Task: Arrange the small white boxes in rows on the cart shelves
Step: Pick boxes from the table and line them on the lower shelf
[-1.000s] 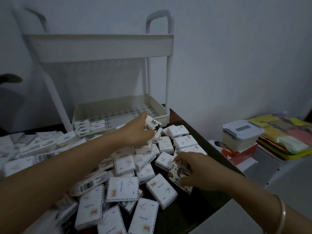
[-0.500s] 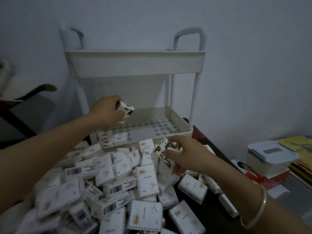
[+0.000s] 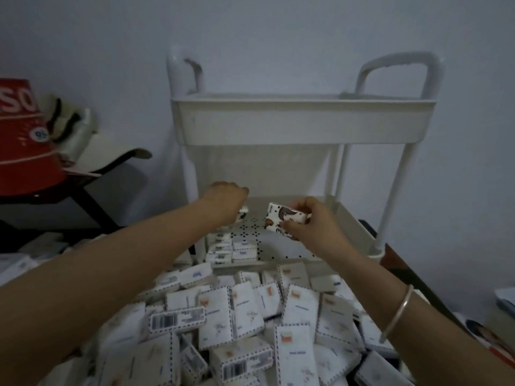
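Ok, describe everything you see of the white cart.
The white cart looks like plastic or metal: two tray shelves on thin posts, looped handles at both ends. The upper tray shows only its wall. The lower shelf has a perforated floor, with small white boxes in rows at its front left. The left hand holds one box, the right hand another, above it.

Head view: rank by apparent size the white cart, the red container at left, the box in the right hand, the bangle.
1. white cart
2. red container, cut off by the frame
3. box in the right hand and bangle: similar extent, bangle nearer the camera, so unranked
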`<state>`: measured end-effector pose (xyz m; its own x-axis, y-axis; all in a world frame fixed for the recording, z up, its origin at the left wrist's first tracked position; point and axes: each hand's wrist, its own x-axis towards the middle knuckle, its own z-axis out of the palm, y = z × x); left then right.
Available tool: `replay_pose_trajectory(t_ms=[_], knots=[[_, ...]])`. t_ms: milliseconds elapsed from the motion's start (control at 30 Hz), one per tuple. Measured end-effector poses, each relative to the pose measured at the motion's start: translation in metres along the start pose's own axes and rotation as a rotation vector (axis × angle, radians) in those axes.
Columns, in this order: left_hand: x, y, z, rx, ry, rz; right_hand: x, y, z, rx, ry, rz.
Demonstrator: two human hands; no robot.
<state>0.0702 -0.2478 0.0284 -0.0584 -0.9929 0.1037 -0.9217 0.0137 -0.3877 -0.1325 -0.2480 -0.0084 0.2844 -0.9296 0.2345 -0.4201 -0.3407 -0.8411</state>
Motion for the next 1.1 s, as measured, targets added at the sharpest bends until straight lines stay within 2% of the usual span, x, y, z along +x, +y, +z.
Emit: replay_pose_trajectory(t_ms=[133, 267, 500, 633, 733, 800, 867, 1000, 1100], knots=[[0.008, -0.004, 0.006, 0.022, -0.215, 0.062, 0.024, 0.004, 0.008, 0.014, -0.015, -0.025], [0.017, -0.005, 0.008, 0.064, -0.455, 0.065, 0.053, 0.004, 0.022, -0.124, 0.004, -0.104], [0.023, -0.003, 0.022, 0.144, -0.611, 0.095, 0.093, 0.001, 0.070, -0.237, -0.124, -0.166], [0.021, -0.008, 0.021, 0.091, -0.589, 0.101, 0.108, -0.003, 0.096, -0.255, -0.241, -0.206], [0.017, -0.006, 0.013, 0.035, -0.574, 0.076, 0.114, -0.005, 0.112, -0.297, -0.338, -0.167], [0.013, -0.005, 0.005, 0.021, -0.539, 0.062, 0.115, -0.007, 0.117, -0.443, -0.434, -0.163], [0.008, -0.004, -0.006, 0.010, -0.434, 0.059, 0.113, -0.009, 0.119, -0.495, -0.525, -0.150], [-0.006, -0.015, -0.030, 0.049, -0.230, 0.067, 0.105, -0.007, 0.120, -0.320, -0.618, -0.066], [-0.016, -0.025, -0.042, -0.018, -0.121, 0.158, 0.101, -0.006, 0.115, -0.147, -0.694, 0.058]])
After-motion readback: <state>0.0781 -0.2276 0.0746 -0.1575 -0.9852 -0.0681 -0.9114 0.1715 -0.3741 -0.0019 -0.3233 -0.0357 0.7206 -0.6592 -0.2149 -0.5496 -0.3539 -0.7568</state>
